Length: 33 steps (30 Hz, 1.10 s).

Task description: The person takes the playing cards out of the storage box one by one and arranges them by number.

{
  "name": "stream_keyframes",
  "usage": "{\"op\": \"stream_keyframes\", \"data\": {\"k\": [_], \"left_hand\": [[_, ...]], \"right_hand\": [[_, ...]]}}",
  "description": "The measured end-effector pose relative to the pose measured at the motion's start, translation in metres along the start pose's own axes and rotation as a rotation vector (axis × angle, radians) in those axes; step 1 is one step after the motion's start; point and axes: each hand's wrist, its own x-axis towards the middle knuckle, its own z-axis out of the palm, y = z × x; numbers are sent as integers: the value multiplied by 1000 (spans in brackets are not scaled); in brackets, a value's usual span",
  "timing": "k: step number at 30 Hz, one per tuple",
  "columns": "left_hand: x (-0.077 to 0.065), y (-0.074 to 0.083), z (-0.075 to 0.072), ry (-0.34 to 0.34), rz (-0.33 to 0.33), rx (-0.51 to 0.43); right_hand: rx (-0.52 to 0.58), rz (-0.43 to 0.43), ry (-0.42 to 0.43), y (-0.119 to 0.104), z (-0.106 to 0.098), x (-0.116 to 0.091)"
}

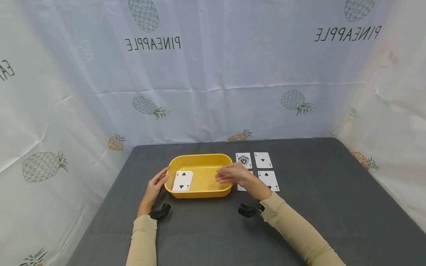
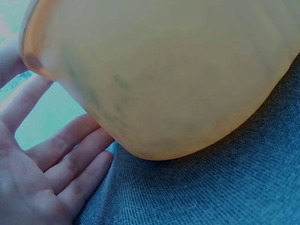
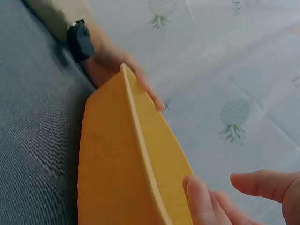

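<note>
A yellow plastic tray [image 1: 206, 179] rests on the dark table. Against its left end lies my left hand [image 1: 155, 189], fingers fairly straight, touching the wall near the rim; the left wrist view shows the fingers [image 2: 77, 161] spread beside the tray. Inside the tray at the left is a two of clubs card [image 1: 182, 180] with another card edge showing beneath. My right hand [image 1: 237, 173] hovers by the tray's right end, fingers extended and thumb apart, holding nothing. In the right wrist view its fingertips [image 3: 199, 199] overlap the tray's opening.
Right of the tray lie face-up cards: an ornate ace of spades [image 1: 244, 156], an ace of clubs [image 1: 263, 160], a two of spades [image 1: 268, 179], and a card [image 1: 241, 188] mostly hidden under my right hand. A pineapple-print curtain [image 1: 206, 111] hangs behind the table [image 1: 206, 229].
</note>
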Motion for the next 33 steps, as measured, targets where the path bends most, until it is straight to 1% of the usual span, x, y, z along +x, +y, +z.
{"op": "stream_keyframes", "data": {"k": [2,3,4,6,9,11,13,15,16,19,25,30,33], "left_hand": [[-1,1,0,0,2,-8],[-1,1,0,-1,5,-10],[-1,0,0,-2,10,-10],[-1,0,0,-9,21,-11],[0,0,-1,-21,34,8],[0,0,-1,-28,43,22],[0,0,0,-32,54,34],[0,-1,0,-30,66,45],[0,-1,1,-32,72,49],[0,-2,2,-37,95,67],[0,-4,3,-32,116,63],[-1,-5,3,-30,127,57],[-1,-6,4,-27,130,44]], "right_hand": [[11,23,7,0,6,5],[54,76,43,-2,11,10],[72,89,51,-2,14,13],[103,104,43,-1,19,20],[113,96,7,3,26,27],[135,113,10,6,31,34],[156,146,37,9,36,40],[193,197,86,11,43,49],[230,226,118,11,46,53],[249,266,144,13,54,60],[291,296,104,11,69,63],[270,312,131,12,81,62],[246,298,140,14,85,60]]}}
